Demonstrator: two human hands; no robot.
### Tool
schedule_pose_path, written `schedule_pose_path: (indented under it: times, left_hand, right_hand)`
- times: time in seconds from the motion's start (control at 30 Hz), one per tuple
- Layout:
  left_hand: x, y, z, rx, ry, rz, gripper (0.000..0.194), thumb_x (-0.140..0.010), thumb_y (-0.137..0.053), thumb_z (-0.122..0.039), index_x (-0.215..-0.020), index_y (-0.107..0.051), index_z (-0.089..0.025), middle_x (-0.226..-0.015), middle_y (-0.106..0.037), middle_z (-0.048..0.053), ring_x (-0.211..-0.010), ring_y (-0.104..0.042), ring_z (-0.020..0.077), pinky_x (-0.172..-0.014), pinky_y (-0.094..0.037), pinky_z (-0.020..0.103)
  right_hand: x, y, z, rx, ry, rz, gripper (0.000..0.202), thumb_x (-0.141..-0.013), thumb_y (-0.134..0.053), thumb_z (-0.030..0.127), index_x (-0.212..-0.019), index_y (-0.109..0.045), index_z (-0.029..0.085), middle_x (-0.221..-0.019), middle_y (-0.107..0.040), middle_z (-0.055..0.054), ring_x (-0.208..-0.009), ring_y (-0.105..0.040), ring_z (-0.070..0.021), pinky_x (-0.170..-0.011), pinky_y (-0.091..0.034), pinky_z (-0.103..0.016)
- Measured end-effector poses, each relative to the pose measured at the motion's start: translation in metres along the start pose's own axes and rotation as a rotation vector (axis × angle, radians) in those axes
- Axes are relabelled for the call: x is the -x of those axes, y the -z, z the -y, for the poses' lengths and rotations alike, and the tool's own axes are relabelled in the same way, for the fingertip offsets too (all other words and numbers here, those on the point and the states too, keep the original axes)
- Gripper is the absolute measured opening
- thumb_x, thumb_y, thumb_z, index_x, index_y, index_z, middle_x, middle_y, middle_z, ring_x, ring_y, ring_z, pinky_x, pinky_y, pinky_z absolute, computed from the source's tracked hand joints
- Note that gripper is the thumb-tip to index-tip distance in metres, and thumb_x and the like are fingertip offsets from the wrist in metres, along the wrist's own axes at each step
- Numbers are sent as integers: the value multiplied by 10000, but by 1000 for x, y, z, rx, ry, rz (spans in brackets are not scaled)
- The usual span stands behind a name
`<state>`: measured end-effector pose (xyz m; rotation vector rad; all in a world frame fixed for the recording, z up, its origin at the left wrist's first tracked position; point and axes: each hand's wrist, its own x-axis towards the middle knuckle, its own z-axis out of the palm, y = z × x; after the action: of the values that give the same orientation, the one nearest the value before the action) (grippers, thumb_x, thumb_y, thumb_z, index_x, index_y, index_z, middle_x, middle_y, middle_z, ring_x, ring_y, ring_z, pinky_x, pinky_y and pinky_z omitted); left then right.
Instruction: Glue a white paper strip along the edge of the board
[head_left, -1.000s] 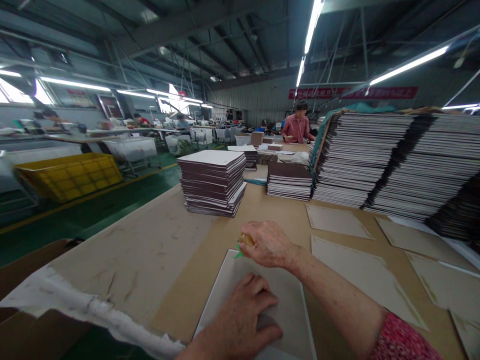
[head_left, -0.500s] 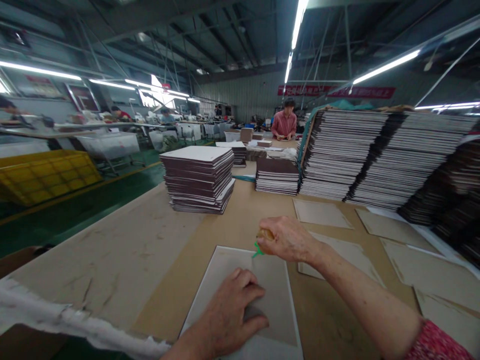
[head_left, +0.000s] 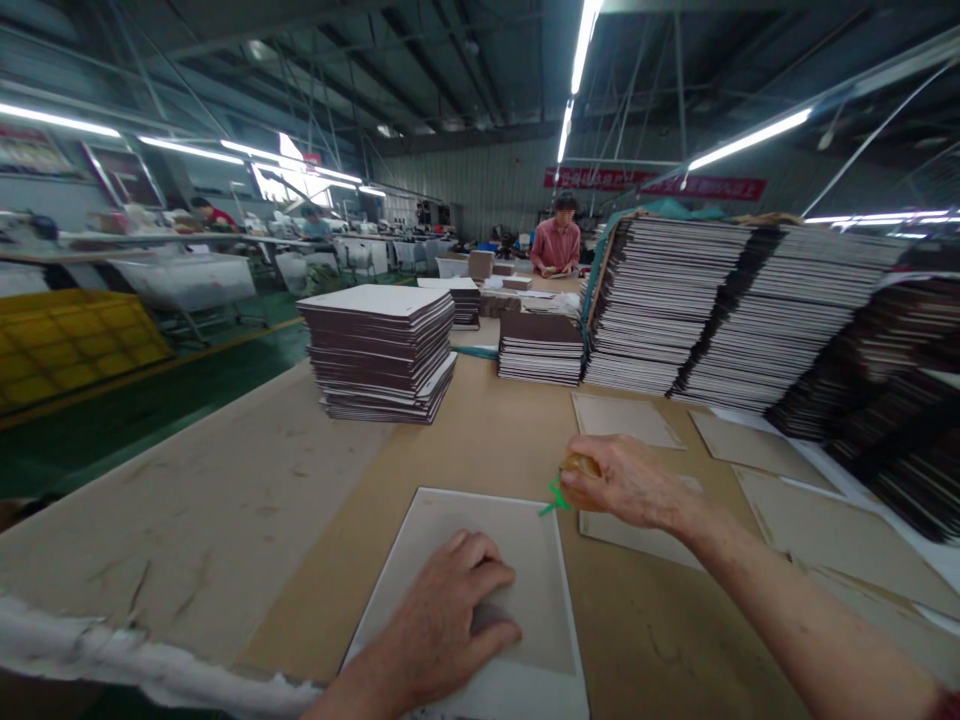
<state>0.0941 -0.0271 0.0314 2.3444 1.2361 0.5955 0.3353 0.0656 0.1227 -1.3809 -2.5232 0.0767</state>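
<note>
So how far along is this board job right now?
Done: a tall stack of dark-edged finished boards stands ahead. In hand: the left hand presses a grey board with white border flat, while the right hand holds a small green-tipped tool at its edge. Left: loose grey cardboard sheets lie alongside.

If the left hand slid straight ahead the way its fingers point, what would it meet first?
Likely the far edge of the grey board it lies on, then bare brown table. Further on, perhaps the loose sheet or the short stack; depth is hard to judge.
</note>
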Motion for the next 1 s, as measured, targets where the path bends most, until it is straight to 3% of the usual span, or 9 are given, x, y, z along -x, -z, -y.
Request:
schedule_pose_path:
  times: [0.33, 0.67, 0.83, 1.0]
  left_hand:
    - [0, 3, -2, 4, 5, 9, 319, -728, -748, -225, -1016, -610, -225, -1042, -545, 13, -1015, -468, 204, -903, -377, 340]
    - [1, 1, 1, 4, -13, 0, 336, -725, -752, -226, -1025, -602, -228, -1044, -543, 20, -1004, -472, 210, -892, -382, 349]
    - [-2, 1, -1, -13, -9, 6, 293, -746, -733, -230, -1009, -604, -231, -1041, -550, 25, -1008, -482, 215, -888, -398, 354]
    - [0, -1, 5, -77, -50, 13, 275, -791, -680, -259, -1054, -598, -250, -1048, -565, 23, -1001, -513, 208, -879, -437, 337]
  right_hand:
    - [12, -3, -15, -98, -63, -22, 195, -893, -529, 353, -785, -610, 213, -656, -599, 18, -585, -520, -139, -550, -267, -250]
    - [6, -25, -5, -375, -88, -92, 204, -850, -569, 389, -740, -580, 217, -670, -573, 27, -635, -504, -145, -598, -296, -257]
    - [4, -44, -5, -678, -237, -156, 204, -755, -657, 418, -729, -611, 221, -602, -550, 39, -590, -477, -148, -577, -289, -267]
    - [17, -63, -1, -1138, -532, -363, 390, -773, -571, 583, -898, -577, 213, -765, -612, 4, -640, -535, -157, -546, -349, -249]
